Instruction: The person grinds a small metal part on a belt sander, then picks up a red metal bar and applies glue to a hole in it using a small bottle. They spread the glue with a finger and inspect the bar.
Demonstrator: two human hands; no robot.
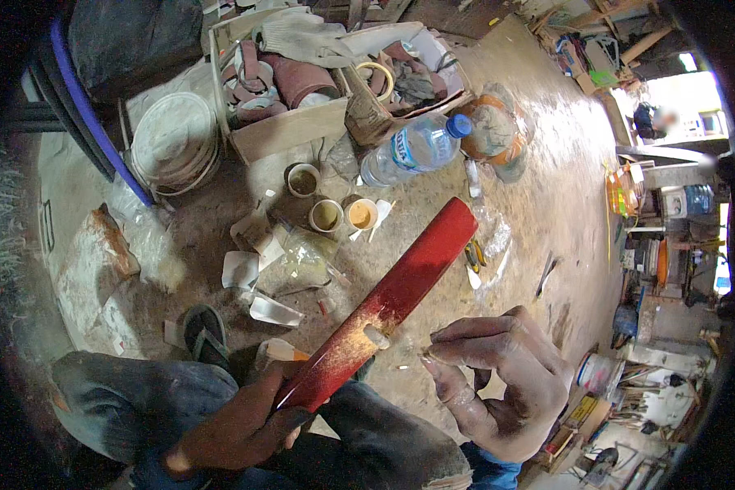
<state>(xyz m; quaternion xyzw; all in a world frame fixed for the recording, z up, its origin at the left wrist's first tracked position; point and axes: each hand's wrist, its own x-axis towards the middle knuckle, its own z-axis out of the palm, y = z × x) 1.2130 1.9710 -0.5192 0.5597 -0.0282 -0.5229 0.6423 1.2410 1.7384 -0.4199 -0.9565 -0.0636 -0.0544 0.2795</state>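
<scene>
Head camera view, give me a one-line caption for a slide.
Left hand grips the near end of a glossy red wooden piece while the right hand pinches beside its small peg, above a cluttered workshop floor.

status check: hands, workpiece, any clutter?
Left hand grips red wooden piece at near end. Right hand pinched beside its peg. Small cups, water bottle on floor beyond.

- Our left hand covers the near end of the long red lacquered wooden piece.
- We cannot tell what our right hand pinches at its fingertips; it is too small.
- The open cardboard boxes hide most of their rolled contents.
- The far doorway figure is blurred.
</scene>
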